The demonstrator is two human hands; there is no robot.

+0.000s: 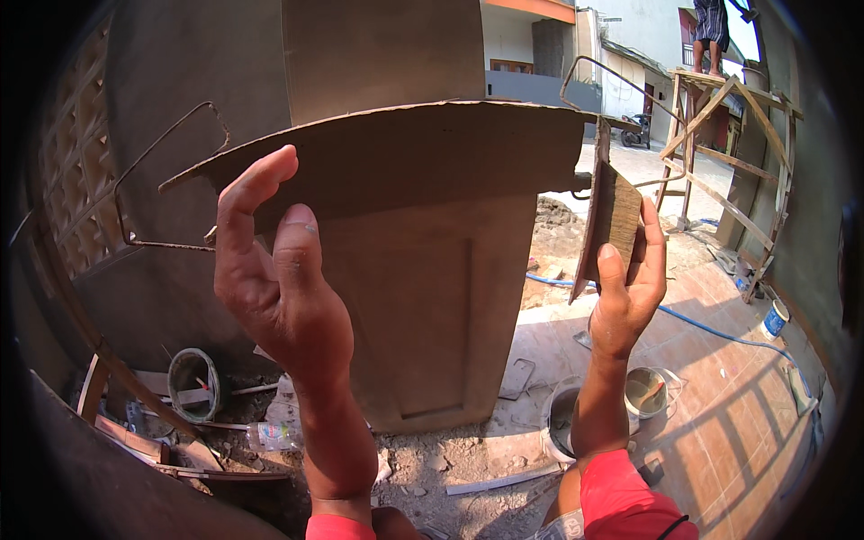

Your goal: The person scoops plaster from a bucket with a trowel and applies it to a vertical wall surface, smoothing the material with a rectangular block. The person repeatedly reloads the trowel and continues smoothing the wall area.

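Note:
In front of me stands a grey plastered pillar [405, 306] with a wide dark ledge [432, 153] across its upper part. My left hand [279, 261] is raised before the ledge's left part. Its thumb stands apart from the bent fingers, and nothing shows between them. At the ledge's right end, my right hand [630, 288] grips a short wooden block with a thin dark plate [619, 220], thumb on the near side and fingers behind. One bent metal rod [121, 202] juts out at the left end, another bent rod [621, 67] at the right.
Buckets [560, 418] stand on the floor near my right forearm. A wooden scaffold [733, 135] at the far right carries a person [711, 31]. A blue hose [720, 333] crosses the tiles. Rubble, wood scraps and a plastic bottle [270, 436] lie lower left.

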